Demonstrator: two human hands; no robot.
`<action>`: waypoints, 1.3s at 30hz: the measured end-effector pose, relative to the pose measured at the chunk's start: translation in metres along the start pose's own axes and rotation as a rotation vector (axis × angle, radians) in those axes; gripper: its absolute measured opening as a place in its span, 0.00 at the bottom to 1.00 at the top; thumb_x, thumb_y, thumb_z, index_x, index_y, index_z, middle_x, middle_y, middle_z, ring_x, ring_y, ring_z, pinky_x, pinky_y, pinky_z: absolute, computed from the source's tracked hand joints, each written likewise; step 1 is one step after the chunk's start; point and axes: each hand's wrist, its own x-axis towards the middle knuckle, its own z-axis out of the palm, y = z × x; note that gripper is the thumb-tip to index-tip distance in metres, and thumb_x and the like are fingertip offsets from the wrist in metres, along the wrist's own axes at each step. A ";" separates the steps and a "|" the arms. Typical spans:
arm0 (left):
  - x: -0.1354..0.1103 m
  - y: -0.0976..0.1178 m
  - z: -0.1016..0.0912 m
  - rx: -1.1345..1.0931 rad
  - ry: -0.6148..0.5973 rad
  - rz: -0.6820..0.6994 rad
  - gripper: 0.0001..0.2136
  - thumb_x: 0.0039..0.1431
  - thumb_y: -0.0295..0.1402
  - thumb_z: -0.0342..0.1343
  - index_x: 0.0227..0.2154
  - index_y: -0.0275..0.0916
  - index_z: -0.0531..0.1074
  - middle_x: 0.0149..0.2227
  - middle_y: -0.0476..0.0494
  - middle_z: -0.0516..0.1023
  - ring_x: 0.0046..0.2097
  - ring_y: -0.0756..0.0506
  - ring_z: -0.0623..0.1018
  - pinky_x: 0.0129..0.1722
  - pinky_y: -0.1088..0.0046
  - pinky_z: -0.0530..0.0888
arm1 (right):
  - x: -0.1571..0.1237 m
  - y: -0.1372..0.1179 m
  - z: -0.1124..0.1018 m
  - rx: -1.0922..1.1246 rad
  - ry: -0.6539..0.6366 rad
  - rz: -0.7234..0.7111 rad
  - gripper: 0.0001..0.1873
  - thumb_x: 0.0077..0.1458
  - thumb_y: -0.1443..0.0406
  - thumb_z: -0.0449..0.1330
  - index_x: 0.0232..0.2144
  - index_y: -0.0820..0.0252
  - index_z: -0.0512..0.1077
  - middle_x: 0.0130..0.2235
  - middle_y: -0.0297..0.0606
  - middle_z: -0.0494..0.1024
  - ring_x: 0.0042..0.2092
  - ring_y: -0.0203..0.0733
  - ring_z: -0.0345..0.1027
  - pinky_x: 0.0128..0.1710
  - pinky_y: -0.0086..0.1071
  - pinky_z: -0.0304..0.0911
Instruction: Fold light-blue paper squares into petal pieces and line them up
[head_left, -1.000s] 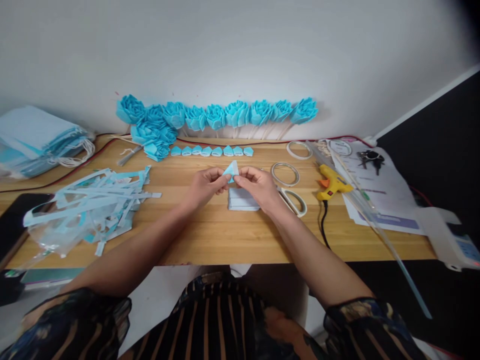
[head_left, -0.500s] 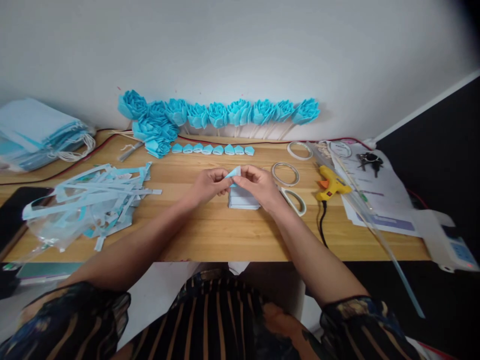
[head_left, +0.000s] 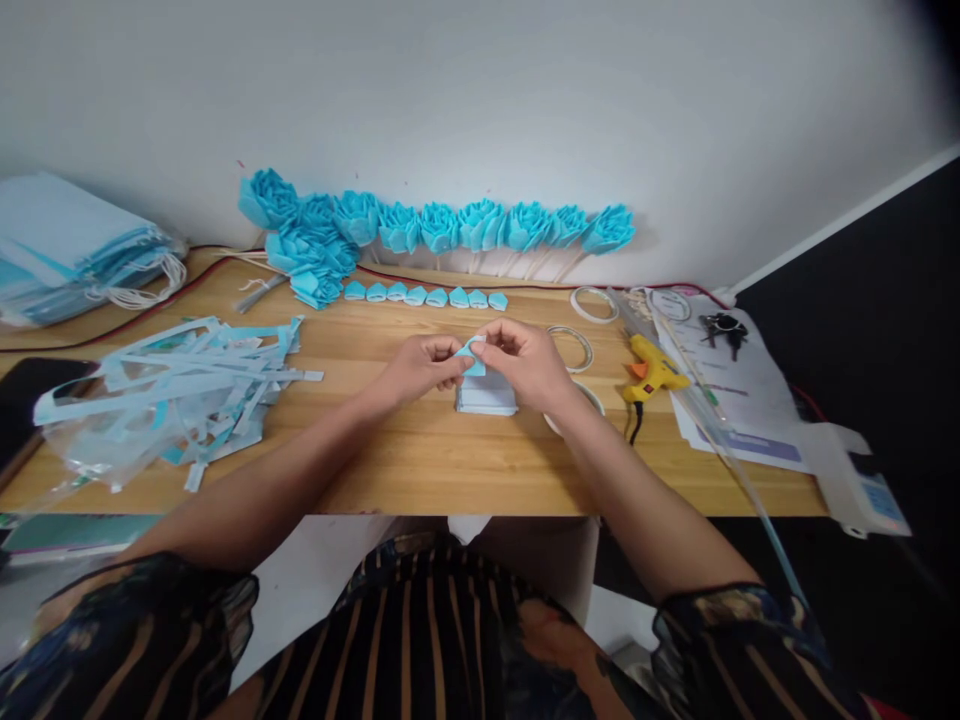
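Between my two hands is a small light-blue fabric piece (head_left: 472, 362), partly folded, with its far edge bent over. My left hand (head_left: 427, 368) is closed, pinching the piece's left side between thumb and fingers. On the other side, my right hand (head_left: 523, 358) pinches the upper right edge. A stack of white cut pieces (head_left: 487, 395) lies on the table just under the hands. Beyond them runs a row of small folded blue petals (head_left: 416, 296). The fingers hide part of the held piece.
Blue fabric flowers (head_left: 439, 228) on sticks lean along the wall. To the left are a heap of cut strips (head_left: 180, 390) and a pile of face masks (head_left: 75, 250). Tape rolls (head_left: 595, 304), a yellow glue gun (head_left: 656, 368), papers (head_left: 750, 400) and keys (head_left: 724, 328) are on the right.
My right hand has shifted slightly up and right, its wrist now covering part of the nearest tape roll. The blue piece went from a pointed fold to a curled-over edge. The view turned slightly.
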 end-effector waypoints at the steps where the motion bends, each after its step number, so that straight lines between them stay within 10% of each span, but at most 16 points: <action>1: 0.000 0.000 0.000 -0.015 0.002 0.000 0.16 0.49 0.44 0.65 0.22 0.37 0.68 0.19 0.52 0.70 0.22 0.54 0.68 0.24 0.77 0.66 | 0.000 -0.004 -0.002 -0.052 -0.006 -0.020 0.07 0.52 0.60 0.63 0.29 0.58 0.74 0.26 0.30 0.72 0.29 0.34 0.62 0.30 0.30 0.57; 8: -0.001 0.001 0.001 -0.076 0.000 -0.003 0.12 0.52 0.38 0.62 0.22 0.37 0.68 0.19 0.52 0.71 0.22 0.54 0.69 0.23 0.79 0.66 | -0.004 -0.011 -0.006 -0.379 0.054 -0.333 0.04 0.56 0.66 0.61 0.30 0.57 0.76 0.32 0.35 0.79 0.34 0.38 0.70 0.39 0.34 0.63; 16: 0.001 -0.001 0.001 -0.049 0.011 -0.011 0.11 0.52 0.36 0.61 0.22 0.37 0.69 0.18 0.52 0.71 0.21 0.54 0.70 0.22 0.80 0.65 | 0.002 -0.002 -0.006 -0.180 0.001 -0.108 0.07 0.53 0.60 0.64 0.33 0.57 0.78 0.28 0.32 0.77 0.31 0.36 0.68 0.34 0.32 0.64; 39: 0.003 -0.007 -0.002 -0.081 -0.001 -0.067 0.15 0.51 0.44 0.64 0.24 0.37 0.70 0.21 0.50 0.74 0.23 0.54 0.70 0.25 0.78 0.68 | 0.000 0.028 -0.011 -0.524 0.045 -0.606 0.17 0.62 0.70 0.54 0.42 0.47 0.80 0.40 0.37 0.82 0.41 0.43 0.73 0.42 0.40 0.67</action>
